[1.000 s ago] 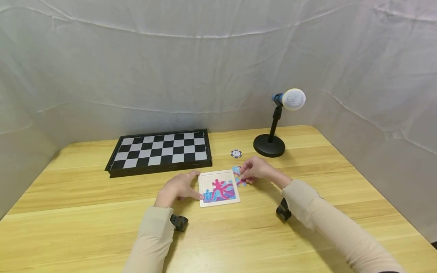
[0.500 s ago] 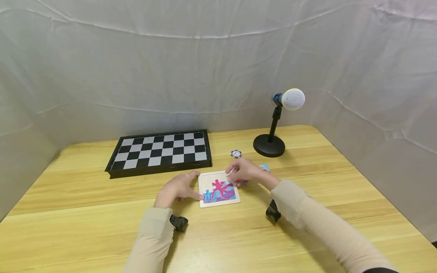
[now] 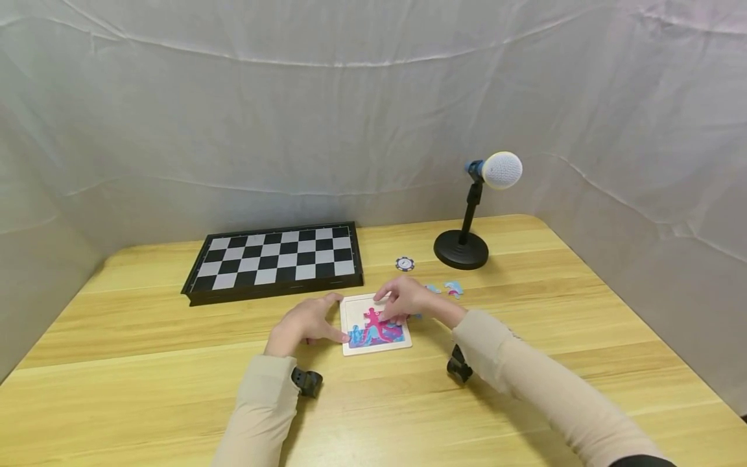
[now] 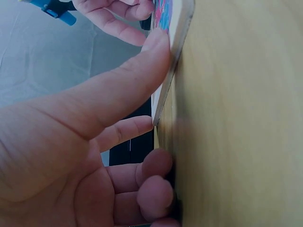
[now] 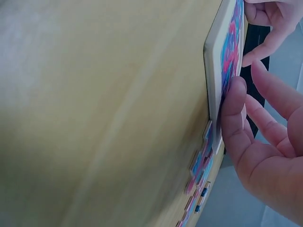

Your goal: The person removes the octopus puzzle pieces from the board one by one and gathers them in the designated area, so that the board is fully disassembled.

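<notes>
In the head view, a square white puzzle tray (image 3: 376, 352) lies on the table with joined octopus puzzle pieces (image 3: 373, 336) along its near part. My left hand (image 3: 305, 322) rests at the tray's left side, its thumb on the near-left rim and its index finger at the far-left corner. Over the tray's right half is my right hand (image 3: 405, 299). Its thumb touches the puzzle surface, while the index finger (image 5: 272, 87) stands apart in the right wrist view. No piece shows between them. The right hand hides part of the picture.
Loose puzzle pieces (image 3: 453, 288) lie right of the tray, partly behind the right hand. Behind them is a poker chip (image 3: 404, 264). A folded checkered board (image 3: 274, 259) stands at the back left, a microphone on a stand (image 3: 461, 250) at the back right.
My right hand has moved left from the loose pieces beside the tray to over the puzzle, uncovering pieces behind it. The left hand has stayed at the tray's left side.
</notes>
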`<action>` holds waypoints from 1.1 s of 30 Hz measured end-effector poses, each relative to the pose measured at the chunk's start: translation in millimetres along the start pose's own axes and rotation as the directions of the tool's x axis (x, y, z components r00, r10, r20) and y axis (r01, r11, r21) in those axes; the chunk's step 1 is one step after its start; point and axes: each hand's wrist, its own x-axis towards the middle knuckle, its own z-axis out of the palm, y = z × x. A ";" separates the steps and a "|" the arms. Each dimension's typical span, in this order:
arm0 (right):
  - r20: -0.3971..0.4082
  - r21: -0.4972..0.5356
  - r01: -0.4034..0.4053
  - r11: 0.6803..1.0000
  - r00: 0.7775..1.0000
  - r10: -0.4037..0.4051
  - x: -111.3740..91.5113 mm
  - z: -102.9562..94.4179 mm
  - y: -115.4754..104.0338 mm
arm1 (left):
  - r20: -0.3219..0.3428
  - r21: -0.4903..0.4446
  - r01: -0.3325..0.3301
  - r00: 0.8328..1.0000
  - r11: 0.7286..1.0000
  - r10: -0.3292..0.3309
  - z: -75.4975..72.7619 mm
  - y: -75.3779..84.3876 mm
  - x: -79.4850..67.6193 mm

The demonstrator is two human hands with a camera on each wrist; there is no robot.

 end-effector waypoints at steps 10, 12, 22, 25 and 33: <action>0.017 -0.062 0.047 0.997 0.999 -0.046 2.2 4.8 0.2 | 0.005 -0.005 0.010 1.000 1.000 -0.010 0.1 0.7 0.4; 0.016 -0.064 0.044 0.997 0.999 -0.043 2.1 6.1 0.4 | 0.005 -0.005 0.008 1.000 1.000 -0.008 0.1 1.0 0.4; 0.004 -0.109 0.043 0.993 0.999 -0.043 2.1 9.3 0.2 | 0.002 0.000 0.017 1.000 1.000 -0.017 0.1 1.3 0.0; 0.001 -0.116 0.042 0.992 0.999 -0.042 2.0 9.9 -0.5 | 0.001 0.002 0.015 1.000 1.000 -0.015 0.2 1.0 0.3; 0.004 -0.132 0.045 0.990 0.999 -0.045 1.9 9.8 -1.0 | -0.001 0.008 0.011 1.000 1.000 -0.011 1.1 0.3 1.1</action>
